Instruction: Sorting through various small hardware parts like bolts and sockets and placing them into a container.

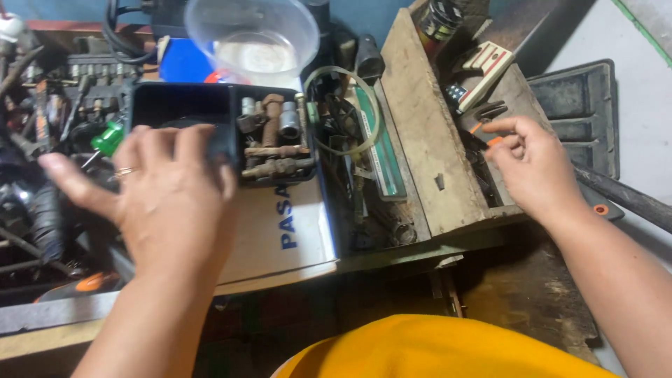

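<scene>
Black plastic compartment tray (183, 105) sits left of centre on a pale cardboard box (280, 231), long axis running left to right. Its right compartment is packed with rusty metal pipe fittings and sockets (274, 143); the left one looks mostly bare, with dark stuff in it I can't make out. The left hand (164, 203) is spread wide, fingers splayed over the tray's near-left corner, a ring on one finger, not really clamped around anything. The right hand (535, 168) is over at the worn wooden toolbox (427, 133) on the right, fingers curled, pinching a small orange-and-black tool (485, 122) at the fingertips. A clear plastic bowl (252, 35) sits just behind the tray, and a green-handled screwdriver (106, 138) lies just left of it.
</scene>
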